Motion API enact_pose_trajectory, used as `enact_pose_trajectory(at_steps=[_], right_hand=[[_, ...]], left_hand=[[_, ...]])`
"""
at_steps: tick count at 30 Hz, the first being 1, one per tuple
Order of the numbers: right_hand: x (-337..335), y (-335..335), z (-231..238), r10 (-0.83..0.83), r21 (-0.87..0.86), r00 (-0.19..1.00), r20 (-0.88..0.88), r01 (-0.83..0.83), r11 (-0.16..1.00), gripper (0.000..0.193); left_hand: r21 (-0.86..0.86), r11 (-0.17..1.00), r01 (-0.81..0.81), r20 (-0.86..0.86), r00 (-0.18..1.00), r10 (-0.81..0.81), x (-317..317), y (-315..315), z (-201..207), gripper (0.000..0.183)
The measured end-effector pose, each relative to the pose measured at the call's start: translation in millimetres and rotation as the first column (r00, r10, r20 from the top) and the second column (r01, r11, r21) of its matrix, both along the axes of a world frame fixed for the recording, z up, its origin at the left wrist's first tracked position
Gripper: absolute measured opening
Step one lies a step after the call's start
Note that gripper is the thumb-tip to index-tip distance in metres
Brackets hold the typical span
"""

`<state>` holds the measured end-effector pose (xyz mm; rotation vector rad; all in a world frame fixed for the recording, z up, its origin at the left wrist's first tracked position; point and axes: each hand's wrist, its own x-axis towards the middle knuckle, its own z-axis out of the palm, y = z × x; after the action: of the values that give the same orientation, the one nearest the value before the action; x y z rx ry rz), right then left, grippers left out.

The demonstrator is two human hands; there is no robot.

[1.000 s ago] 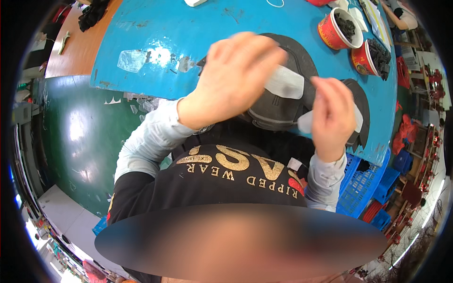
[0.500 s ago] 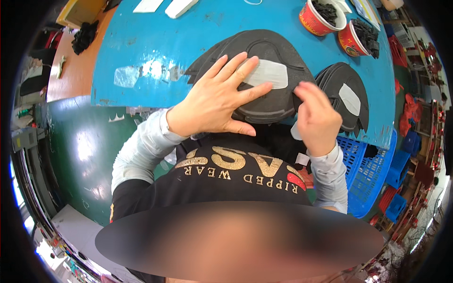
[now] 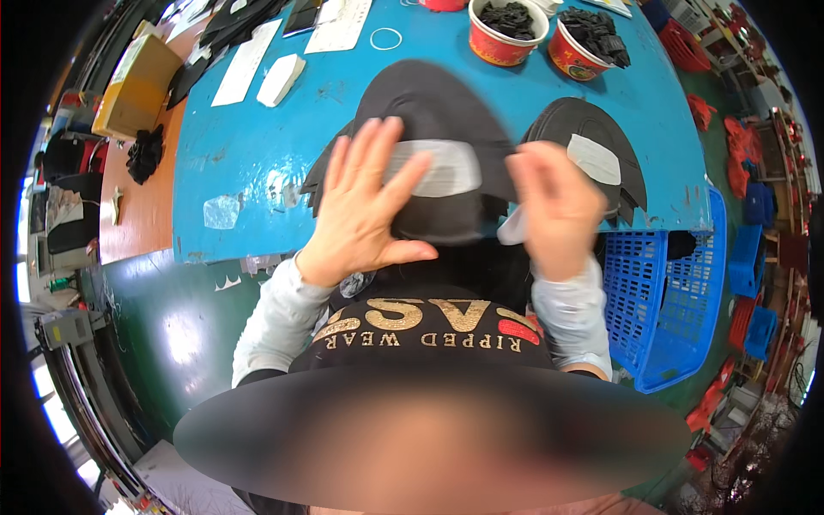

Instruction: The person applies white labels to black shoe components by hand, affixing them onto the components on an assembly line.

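Note:
A black curved fabric piece (image 3: 429, 112) lies on the blue table (image 3: 257, 172) in front of me. A grey-white strip (image 3: 446, 167) is stuck across it. My left hand (image 3: 365, 206) lies flat on the piece, fingers spread over the left end of the strip. My right hand (image 3: 558, 210) is blurred, raised just right of the piece, and pinches a thin translucent film (image 3: 512, 230). A second black piece (image 3: 592, 137) with its own white patch lies to the right.
Two red cups (image 3: 506, 34) (image 3: 584, 47) of small black parts stand at the table's far edge. White paper sheets (image 3: 249, 60), a white block (image 3: 281, 79) and a cardboard box (image 3: 137, 81) sit at the left. A blue plastic basket (image 3: 669, 300) hangs at the right.
My left hand came down from the air and flattened on the black piece. My right hand has drawn back to the right with the film.

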<state>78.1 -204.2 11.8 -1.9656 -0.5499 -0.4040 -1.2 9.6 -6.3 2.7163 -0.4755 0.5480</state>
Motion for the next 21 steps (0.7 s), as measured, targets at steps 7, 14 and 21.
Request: enact_pose_trajectory(at_steps=[7, 14, 21], right_hand=[[92, -168, -11, -0.171, 0.119, 0.958, -0.23, 0.202, 0.972, 0.02], [51, -87, 30, -0.11, 0.331, 0.976, -0.186, 0.167, 0.929, 0.024], [3, 41, 4, 0.402, 0.556, 0.866, -0.297, -0.186, 0.81, 0.018]], left_hand=[[-0.096, 0.992, 0.077, 0.167, 0.984, -0.06, -16, 3, -3, 0.071], [-0.271, 0.911, 0.311, 0.124, 0.95, -0.288, 4, -39, 22, 0.078], [-0.703, 0.64, 0.311, 0.133, 0.941, -0.311, 21, -45, 5, 0.032]])
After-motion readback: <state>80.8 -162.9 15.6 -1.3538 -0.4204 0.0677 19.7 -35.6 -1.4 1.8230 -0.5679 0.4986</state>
